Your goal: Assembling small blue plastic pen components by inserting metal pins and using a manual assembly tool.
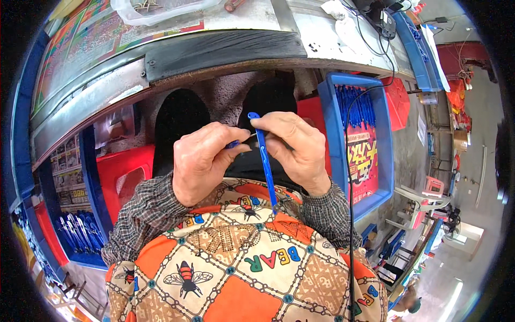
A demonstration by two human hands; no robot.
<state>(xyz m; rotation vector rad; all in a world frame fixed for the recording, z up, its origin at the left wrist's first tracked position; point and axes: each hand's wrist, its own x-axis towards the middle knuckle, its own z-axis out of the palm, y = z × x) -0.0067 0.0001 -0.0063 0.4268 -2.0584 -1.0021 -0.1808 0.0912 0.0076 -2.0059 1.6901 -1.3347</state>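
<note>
Hands meet over the lap, just below the workbench edge (pixel 161 80), and both are busy with 1 blue plastic strip (pixel 265 166). The right hand (pixel 298 150) is closed in a pinch around the upper part of the strip, whose rounded top end pokes up above the thumb while the long tail hangs down across the patterned apron (pixel 236 268). The left hand (pixel 201 161) is curled shut too, fingertips pressed toward the strip from the side, with a small blue piece (pixel 233 144) peeping out between them.

Judging by that, the step in hand looks like fitting or pressing the small piece against the strip. The next move would call for keeping the right pinch steady while the left fingers line up and push.

Right of the strip, a blue tray (pixel 386 134) holds a row of similar blue pieces over a red printed sheet. Left of the strip and lower, another blue bin (pixel 80 236) is full of the same kind of pieces, beside a red stool (pixel 120 172). Above, the bench carries a dark rubber pad (pixel 225 51), a colourful printed sheet and cables. A concrete floor stretches off to the right.
</note>
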